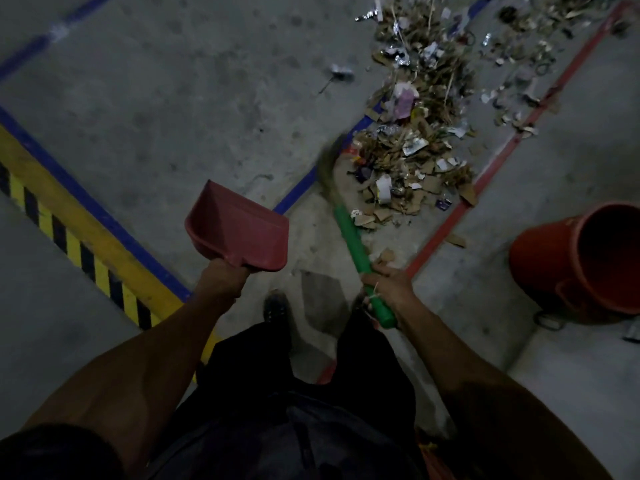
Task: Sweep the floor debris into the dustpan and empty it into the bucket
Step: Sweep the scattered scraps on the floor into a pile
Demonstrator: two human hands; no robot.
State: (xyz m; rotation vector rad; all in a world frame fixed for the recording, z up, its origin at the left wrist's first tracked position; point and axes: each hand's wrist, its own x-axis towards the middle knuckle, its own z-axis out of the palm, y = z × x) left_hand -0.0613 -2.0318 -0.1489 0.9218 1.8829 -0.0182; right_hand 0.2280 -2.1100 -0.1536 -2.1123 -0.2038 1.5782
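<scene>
Both bare arms reach forward and down. The left hand (221, 280) is curled round the handle of the dustpan (242, 228), held up off the floor. The right hand (388, 289) grips the green handle of the broom (353, 237), knuckles up. Two feet show below.

One red dustpan (239, 226), one broom (349, 220) with a green handle, one orange bucket (581, 265). Two hands — the left hand (221, 278) and the right hand (391, 289) — and one shoe (275, 306) plainly shows. One sprawling pile of debris (415, 140), its scraps too many and too blurred to count. Floor lines: three blue, one red — plus one yellow-and-black hazard stripe (79, 237).
</scene>
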